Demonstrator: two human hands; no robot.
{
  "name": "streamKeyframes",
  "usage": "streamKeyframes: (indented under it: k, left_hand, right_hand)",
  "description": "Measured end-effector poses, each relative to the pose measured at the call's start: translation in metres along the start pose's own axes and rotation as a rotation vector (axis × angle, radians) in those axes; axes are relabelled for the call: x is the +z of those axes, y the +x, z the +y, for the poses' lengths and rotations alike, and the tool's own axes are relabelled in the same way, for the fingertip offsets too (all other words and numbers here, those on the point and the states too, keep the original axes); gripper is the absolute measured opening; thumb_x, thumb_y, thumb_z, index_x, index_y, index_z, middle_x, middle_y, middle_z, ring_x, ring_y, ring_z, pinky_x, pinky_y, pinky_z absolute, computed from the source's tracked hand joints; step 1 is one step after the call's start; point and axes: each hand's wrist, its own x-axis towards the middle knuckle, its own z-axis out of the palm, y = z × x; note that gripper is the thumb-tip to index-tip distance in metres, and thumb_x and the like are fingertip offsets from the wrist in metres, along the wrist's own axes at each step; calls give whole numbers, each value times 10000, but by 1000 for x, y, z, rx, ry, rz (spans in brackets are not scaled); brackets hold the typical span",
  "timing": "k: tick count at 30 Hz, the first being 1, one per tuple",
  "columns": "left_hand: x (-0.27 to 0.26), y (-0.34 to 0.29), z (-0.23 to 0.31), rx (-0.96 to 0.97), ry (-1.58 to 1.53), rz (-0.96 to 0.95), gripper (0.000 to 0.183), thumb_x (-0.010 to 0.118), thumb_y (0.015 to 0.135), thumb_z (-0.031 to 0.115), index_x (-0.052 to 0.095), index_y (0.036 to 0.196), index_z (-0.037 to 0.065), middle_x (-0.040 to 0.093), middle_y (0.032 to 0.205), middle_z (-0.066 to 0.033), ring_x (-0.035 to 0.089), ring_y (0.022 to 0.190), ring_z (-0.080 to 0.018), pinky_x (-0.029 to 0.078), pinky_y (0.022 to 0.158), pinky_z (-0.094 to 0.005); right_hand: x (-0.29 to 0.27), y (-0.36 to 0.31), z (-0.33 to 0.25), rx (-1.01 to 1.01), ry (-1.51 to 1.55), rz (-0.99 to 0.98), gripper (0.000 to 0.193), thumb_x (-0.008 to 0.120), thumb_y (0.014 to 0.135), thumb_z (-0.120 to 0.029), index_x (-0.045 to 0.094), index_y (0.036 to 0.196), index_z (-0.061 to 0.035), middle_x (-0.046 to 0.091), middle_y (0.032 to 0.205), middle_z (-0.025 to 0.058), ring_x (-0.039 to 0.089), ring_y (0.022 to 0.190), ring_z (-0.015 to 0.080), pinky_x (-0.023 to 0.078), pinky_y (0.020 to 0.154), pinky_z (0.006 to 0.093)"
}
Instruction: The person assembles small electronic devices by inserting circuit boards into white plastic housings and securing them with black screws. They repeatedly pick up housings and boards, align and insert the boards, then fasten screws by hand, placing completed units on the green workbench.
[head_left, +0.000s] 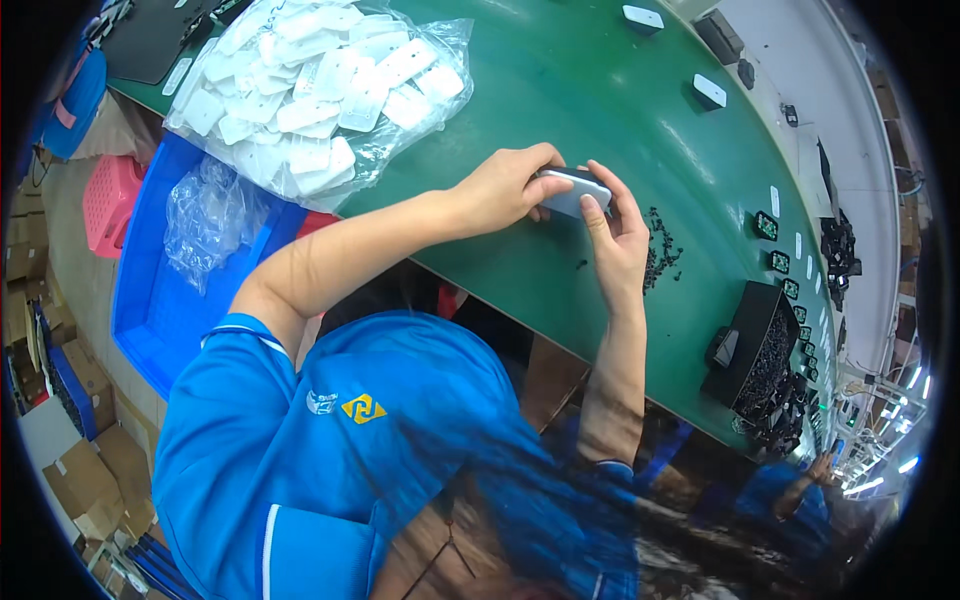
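Over the green table, both my hands hold a small rounded casing with a white face and a black edge (577, 194). My left hand (505, 188) grips its left end, thumb lying along the white face. At the other end my right hand (622, 235) has its thumb pressed on the near edge and its fingers curled over the far side. The underside of the casing is hidden. Close by my right hand lies a scattered heap of tiny black parts (660, 255). A clear plastic bag full of white covers (330, 95) rests to the far left.
At the left, a blue bin (145, 300) holds crumpled clear plastic, with a pink basket (112, 205) beyond it. A black box of small dark parts (765, 350) stands at the right. White-topped casings (710, 92) and open black casings (766, 226) line the far edge.
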Motion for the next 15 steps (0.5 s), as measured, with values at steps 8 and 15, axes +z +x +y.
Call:
streamKeyframes:
  k: [8, 15]
  left_hand:
    - [-1, -21, 16, 66, 35, 61, 247, 563, 933, 185, 525, 1064, -21, 639, 781, -107, 624, 631, -137, 502, 575, -270]
    - [-5, -20, 19, 47, 39, 55, 248, 590, 914, 187, 528, 1047, -14, 634, 790, -93, 613, 623, -123, 479, 549, -253]
  right_hand:
    - [19, -11, -12, -42, -39, 93, 334, 618, 913, -180, 557, 1198, -17, 605, 1009, 74, 581, 928, 134, 476, 821, 265]
    - [14, -8, -10, -85, -64, 41, 355, 609, 921, -196, 536, 1220, -19, 588, 1046, 88, 570, 934, 134, 466, 820, 262]
